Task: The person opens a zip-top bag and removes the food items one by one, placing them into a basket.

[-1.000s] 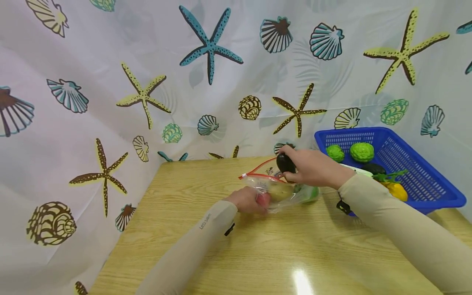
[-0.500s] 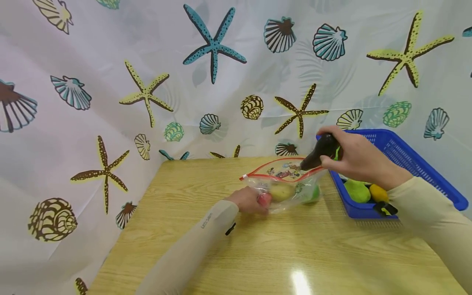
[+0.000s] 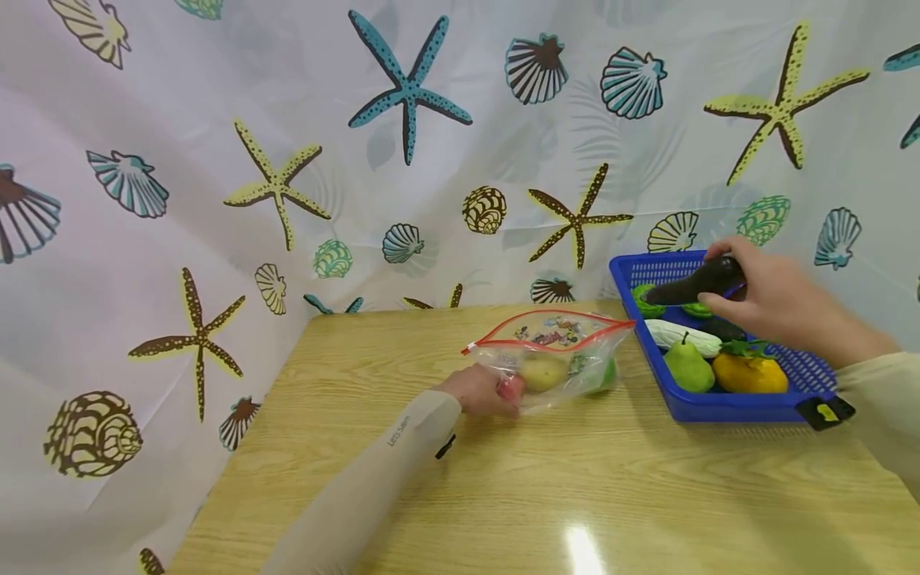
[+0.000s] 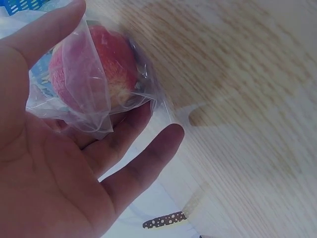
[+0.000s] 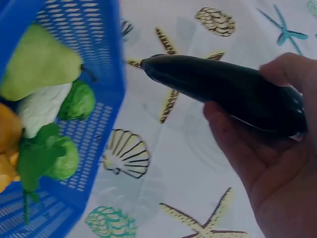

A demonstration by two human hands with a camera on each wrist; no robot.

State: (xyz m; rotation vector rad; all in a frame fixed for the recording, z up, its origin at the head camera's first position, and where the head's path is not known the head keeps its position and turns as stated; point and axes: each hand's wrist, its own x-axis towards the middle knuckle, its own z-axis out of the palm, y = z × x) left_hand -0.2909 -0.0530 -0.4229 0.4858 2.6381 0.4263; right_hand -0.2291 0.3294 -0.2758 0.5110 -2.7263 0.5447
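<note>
A clear zip bag (image 3: 568, 383) with a red zip edge lies on the table, its mouth parted. Inside are a red and yellow peach-like fruit (image 4: 116, 64), a yellowish potato-like item (image 3: 543, 373) and something green (image 3: 607, 374). My left hand (image 3: 480, 390) holds the bag's left end around the red fruit, thumb on one side and fingers on the other. Over the blue basket (image 3: 719, 411), my right hand (image 3: 772, 299) grips a dark eggplant (image 3: 693, 286) by its thick end. Its narrow end points left, as the right wrist view (image 5: 213, 84) also has it.
In the basket lie a green pear (image 3: 688, 367), a white bumpy gourd (image 3: 681, 337), a yellow-orange vegetable (image 3: 751, 374), green leafy heads (image 3: 647, 300) and another dark item (image 3: 722, 329). A shell-print curtain (image 3: 431, 192) hangs behind the wooden table (image 3: 503, 495).
My right hand has carried the eggplant from the bag's mouth rightward, to above the basket. The left hand stays at the bag, whose mouth now shows unobstructed.
</note>
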